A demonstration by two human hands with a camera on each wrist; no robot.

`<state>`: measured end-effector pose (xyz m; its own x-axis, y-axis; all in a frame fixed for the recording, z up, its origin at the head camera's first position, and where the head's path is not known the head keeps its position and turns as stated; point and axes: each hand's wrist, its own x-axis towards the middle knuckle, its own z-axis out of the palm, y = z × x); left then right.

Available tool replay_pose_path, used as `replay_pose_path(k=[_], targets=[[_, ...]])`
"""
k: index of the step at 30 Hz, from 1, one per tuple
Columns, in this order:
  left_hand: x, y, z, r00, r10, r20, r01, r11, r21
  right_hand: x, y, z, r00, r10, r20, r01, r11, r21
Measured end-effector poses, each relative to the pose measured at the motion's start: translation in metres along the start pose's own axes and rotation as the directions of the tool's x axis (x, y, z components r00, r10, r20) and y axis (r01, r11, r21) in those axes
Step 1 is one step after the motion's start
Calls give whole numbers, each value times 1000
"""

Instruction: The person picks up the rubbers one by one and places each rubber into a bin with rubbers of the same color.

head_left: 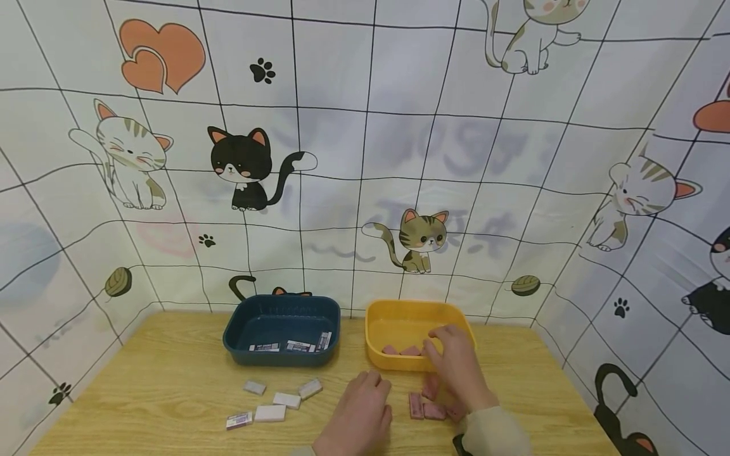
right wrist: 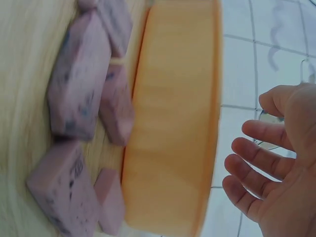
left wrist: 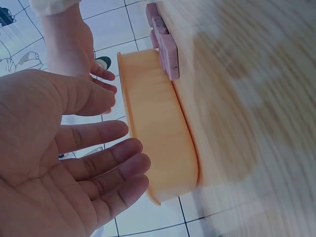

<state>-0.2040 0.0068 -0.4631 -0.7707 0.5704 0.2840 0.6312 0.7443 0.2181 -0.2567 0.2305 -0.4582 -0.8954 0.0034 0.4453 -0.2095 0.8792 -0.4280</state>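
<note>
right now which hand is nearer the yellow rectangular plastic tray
Right. The right hand is over the yellow tray; the left hand is outside it, just short of its near left corner.

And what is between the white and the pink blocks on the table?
In the head view, the left hand appears between them, with bare table on both sides.

Pink blocks (right wrist: pixel 79 76) blurred in right-wrist view.
</note>
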Motion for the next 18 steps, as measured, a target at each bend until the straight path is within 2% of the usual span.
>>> replay_pose_path(k=[9, 18], targets=[[-4, -11, -6, 998, -11, -61, 11, 1000, -3, -15, -18, 1, 986, -133, -103, 135, 991, 14], [-9, -30, -11, 991, -43, -126, 41, 999, -23, -28, -38, 6, 947, -257, -193, 270, 962, 39]])
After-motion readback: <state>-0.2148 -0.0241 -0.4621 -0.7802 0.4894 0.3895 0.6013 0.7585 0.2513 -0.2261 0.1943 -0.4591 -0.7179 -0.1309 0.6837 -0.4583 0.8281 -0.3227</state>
